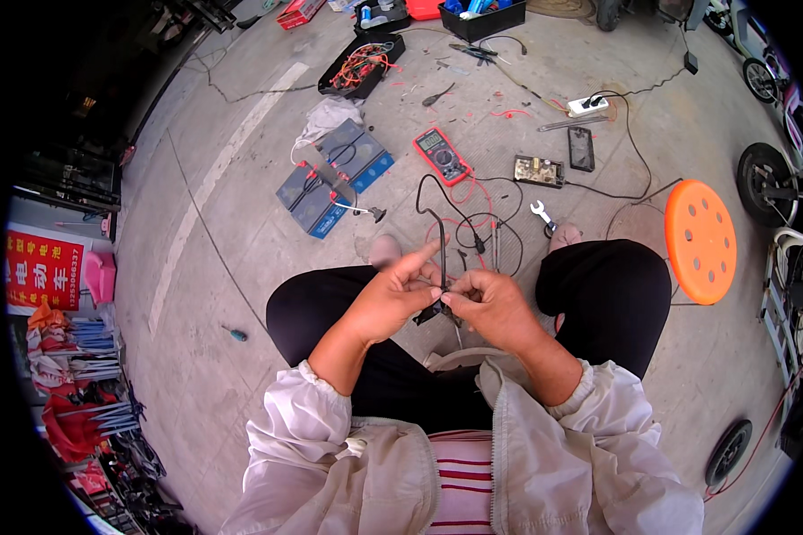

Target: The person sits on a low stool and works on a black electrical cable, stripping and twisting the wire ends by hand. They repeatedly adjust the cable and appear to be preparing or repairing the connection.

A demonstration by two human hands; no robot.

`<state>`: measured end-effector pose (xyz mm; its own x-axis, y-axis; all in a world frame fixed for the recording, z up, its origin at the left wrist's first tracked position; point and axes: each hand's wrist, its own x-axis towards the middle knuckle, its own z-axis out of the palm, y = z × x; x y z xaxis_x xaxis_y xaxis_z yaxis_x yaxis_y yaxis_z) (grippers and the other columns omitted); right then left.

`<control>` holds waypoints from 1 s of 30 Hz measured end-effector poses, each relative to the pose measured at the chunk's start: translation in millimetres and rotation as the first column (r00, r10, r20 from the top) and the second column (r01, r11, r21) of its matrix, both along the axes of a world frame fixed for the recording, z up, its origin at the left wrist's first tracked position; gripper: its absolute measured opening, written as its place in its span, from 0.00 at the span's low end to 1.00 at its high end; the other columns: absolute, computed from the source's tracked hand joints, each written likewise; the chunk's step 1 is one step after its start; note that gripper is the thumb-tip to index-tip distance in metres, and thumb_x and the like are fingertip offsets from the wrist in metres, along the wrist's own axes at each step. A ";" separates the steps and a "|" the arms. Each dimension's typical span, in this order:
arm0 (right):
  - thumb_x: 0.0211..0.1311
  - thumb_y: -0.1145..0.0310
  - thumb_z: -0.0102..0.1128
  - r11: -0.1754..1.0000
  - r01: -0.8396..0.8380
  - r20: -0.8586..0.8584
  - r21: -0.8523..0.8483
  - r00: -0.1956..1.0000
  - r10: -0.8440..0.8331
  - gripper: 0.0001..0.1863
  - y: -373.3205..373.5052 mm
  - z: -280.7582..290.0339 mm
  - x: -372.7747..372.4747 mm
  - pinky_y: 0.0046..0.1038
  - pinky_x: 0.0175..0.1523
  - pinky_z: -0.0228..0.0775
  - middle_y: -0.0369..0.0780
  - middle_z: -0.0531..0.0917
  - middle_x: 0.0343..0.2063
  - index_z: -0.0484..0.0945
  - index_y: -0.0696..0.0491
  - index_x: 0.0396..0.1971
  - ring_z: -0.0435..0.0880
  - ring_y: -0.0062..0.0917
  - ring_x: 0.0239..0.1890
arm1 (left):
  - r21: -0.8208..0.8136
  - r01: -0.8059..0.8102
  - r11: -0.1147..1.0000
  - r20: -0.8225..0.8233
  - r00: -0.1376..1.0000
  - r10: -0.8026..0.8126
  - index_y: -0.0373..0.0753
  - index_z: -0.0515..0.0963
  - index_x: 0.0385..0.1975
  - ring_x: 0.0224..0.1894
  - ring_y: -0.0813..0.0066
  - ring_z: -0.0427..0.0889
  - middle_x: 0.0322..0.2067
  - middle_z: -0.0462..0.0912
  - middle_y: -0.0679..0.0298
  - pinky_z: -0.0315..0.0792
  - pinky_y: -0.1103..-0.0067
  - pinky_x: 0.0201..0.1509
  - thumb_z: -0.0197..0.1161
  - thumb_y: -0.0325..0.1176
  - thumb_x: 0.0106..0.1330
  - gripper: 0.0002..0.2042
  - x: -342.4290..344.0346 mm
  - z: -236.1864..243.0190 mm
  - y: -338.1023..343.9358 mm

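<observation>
Between my knees, both hands are brought together with their fingertips nearly touching. My left hand (385, 301) pinches the end of a black cable (441, 245), its index finger stretched along it. My right hand (494, 308) is closed, thumb and fingertips pinching the same cable end by a small dark part, mostly hidden by the fingers. The cable loops up and away toward a red-framed multimeter (443, 157) lying face up on the floor. Red and black leads (484, 218) tangle just beyond my hands. A wrench (542, 214) lies near my right foot.
Blue batteries (357, 159) lie ahead to the left. An opened box with a circuit board (538, 170), a black cover (582, 148) and a white power strip (587, 106) are ahead right. An orange stool (703, 242) stands at right; a screwdriver (235, 333) lies left.
</observation>
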<state>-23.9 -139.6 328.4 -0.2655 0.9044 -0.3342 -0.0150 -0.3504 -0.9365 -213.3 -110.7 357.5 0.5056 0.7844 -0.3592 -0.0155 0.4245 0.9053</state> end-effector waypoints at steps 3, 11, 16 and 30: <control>0.52 0.74 0.67 0.978 0.016 0.135 0.206 0.990 -0.045 0.08 -2.5 -9.2 -5.3 0.21 0.24 0.65 0.34 0.77 0.19 0.75 0.58 0.24 0.73 0.15 0.20 | 0.003 0.014 1.000 -0.016 1.000 -0.014 0.42 0.57 0.70 0.34 0.87 0.68 0.31 0.69 0.73 0.65 0.88 0.41 0.56 0.17 0.63 0.34 0.9 -2.7 -1.8; 0.46 0.76 0.66 0.929 0.051 0.346 0.367 0.920 -0.187 0.10 -5.5 -10.6 -10.5 0.24 0.24 0.65 0.38 0.74 0.18 0.72 0.59 0.24 0.73 0.17 0.19 | 0.071 0.085 0.994 -0.089 0.993 -0.079 0.41 0.57 0.70 0.35 0.88 0.69 0.31 0.70 0.73 0.66 0.88 0.41 0.55 0.16 0.63 0.33 3.1 -4.3 -3.7; 0.46 0.76 0.66 0.873 0.024 0.304 0.488 0.932 -0.196 0.09 -6.8 -13.8 -10.9 0.32 0.32 0.69 0.44 0.77 0.26 0.75 0.61 0.26 0.77 0.31 0.26 | 0.088 0.082 0.993 -0.081 0.994 -0.075 0.42 0.57 0.70 0.34 0.88 0.69 0.31 0.71 0.73 0.66 0.88 0.42 0.55 0.16 0.64 0.33 4.7 -3.2 -3.8; 0.58 0.73 0.67 0.995 0.022 -0.116 -0.101 0.993 -0.034 0.08 -1.8 -12.8 3.5 0.19 0.26 0.73 0.36 0.81 0.26 0.74 0.56 0.30 0.80 0.17 0.25 | 0.075 0.075 0.994 -0.083 0.994 -0.069 0.43 0.56 0.70 0.33 0.87 0.67 0.30 0.68 0.73 0.64 0.88 0.40 0.55 0.17 0.63 0.34 -0.6 -1.1 -1.0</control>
